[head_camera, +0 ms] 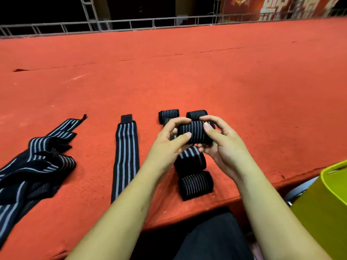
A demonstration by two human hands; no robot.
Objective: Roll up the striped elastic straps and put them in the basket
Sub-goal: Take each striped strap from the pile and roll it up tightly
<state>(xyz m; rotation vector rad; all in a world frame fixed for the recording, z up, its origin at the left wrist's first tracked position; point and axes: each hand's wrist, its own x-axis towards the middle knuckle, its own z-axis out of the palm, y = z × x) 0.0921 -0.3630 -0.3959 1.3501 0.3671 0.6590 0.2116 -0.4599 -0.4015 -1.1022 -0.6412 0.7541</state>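
Observation:
A rolled black strap with grey stripes (195, 132) is held above the red table between my left hand (170, 139) and my right hand (219, 141), thumbs on top. Several finished rolls lie around it: one behind at the left (169, 114), one behind at the right (196, 113), and two nearer me (190, 160) (196, 184). One strap (126, 156) lies flat and straight left of my hands. A tangled pile of unrolled straps (37, 162) sits at the far left. The yellow-green basket (326, 203) stands at the lower right, off the table's edge.
The red felt-covered table (187, 72) stretches far ahead and to both sides. A metal truss rail (131, 25) runs along its far edge. My dark-clothed lap (206, 237) shows below the table's near edge.

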